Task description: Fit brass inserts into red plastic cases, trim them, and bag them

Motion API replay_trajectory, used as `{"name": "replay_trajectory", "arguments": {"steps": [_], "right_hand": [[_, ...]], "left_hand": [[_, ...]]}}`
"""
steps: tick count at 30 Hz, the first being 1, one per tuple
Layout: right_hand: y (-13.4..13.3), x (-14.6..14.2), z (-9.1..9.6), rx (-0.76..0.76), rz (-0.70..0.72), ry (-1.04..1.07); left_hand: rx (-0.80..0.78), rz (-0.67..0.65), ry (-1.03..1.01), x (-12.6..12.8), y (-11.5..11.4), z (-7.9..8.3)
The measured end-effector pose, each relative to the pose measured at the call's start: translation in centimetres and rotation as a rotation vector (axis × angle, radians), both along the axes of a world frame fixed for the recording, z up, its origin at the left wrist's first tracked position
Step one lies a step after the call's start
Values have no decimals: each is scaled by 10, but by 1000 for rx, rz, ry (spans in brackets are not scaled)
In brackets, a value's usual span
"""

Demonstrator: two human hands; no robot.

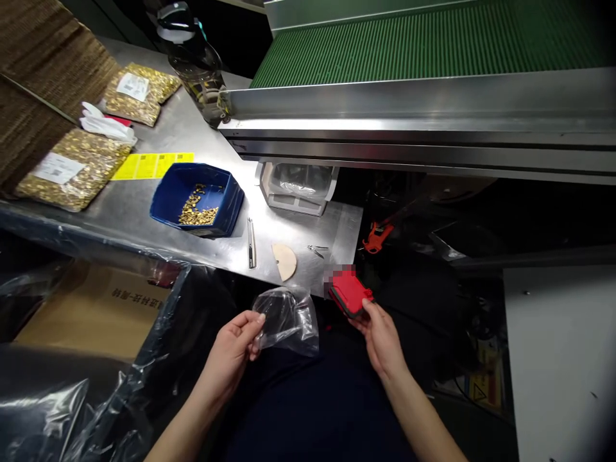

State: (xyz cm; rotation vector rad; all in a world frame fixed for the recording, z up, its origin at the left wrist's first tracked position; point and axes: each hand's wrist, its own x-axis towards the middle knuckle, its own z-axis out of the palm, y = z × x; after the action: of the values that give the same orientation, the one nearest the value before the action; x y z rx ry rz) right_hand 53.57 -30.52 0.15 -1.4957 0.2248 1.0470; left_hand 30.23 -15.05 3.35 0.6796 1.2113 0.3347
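Observation:
My left hand (pixel 234 346) pinches the edge of a small clear plastic bag (pixel 289 319) with a dark part inside it, held over my lap. My right hand (pixel 380 337) grips a red and black flat case-like object (pixel 350 292) by its lower corner, just below the steel table's front edge. The two hands are apart, the bag to the left of the red object.
On the steel table (pixel 158 128) are a blue tray (pixel 196 199) of small brass parts, sealed bags of brass parts (pixel 72 168), yellow labels (pixel 151 165), a knife-like tool (pixel 251 242), tweezers (pixel 316 249) and a white holder (pixel 298 187). A green conveyor (pixel 423 45) runs behind. A lined cardboard box (pixel 96 311) stands at left.

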Motion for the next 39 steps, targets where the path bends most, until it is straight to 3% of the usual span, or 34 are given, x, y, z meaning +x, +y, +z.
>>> {"name": "replay_trajectory", "arguments": {"steps": [2, 7, 9, 11, 13, 17, 19, 22, 25, 27, 31, 36, 39], "right_hand": [[-10, 12, 26, -31, 59, -198], [-32, 13, 116, -123, 225, -900], [-32, 7, 141, -11, 511, -1132], [-27, 0, 151, 104, 902, -1274], [-21, -6, 148, 80, 1161, -1338], [-19, -16, 128, -79, 1274, -1329], [-23, -17, 121, -143, 1220, -1277], [-28, -17, 113, -276, 956, -1054], [-31, -18, 104, -301, 673, -775], [-31, -22, 96, -268, 588, -680], [-31, -31, 84, -235, 706, -762], [-30, -28, 81, -372, 942, -1007], [-28, -19, 79, -377, 891, -887]], "left_hand": [[84, -95, 51, 10, -2, 5], [192, -301, 90, 38, -5, 10], [186, -329, 64, 48, -6, 10], [181, -361, 42, 54, -7, 10], [227, -393, 42, 59, -8, 11], [498, -480, 51, 63, -15, 19], [685, -543, 66, 66, -20, 22], [955, -615, 105, 71, -28, 26], [1060, -665, 151, 76, -36, 26], [1065, -692, 151, 79, -40, 26], [1205, -648, 83, 85, -46, 22], [1474, -597, -34, 93, -48, 14], [1516, -672, -120, 98, -54, 14]]}}
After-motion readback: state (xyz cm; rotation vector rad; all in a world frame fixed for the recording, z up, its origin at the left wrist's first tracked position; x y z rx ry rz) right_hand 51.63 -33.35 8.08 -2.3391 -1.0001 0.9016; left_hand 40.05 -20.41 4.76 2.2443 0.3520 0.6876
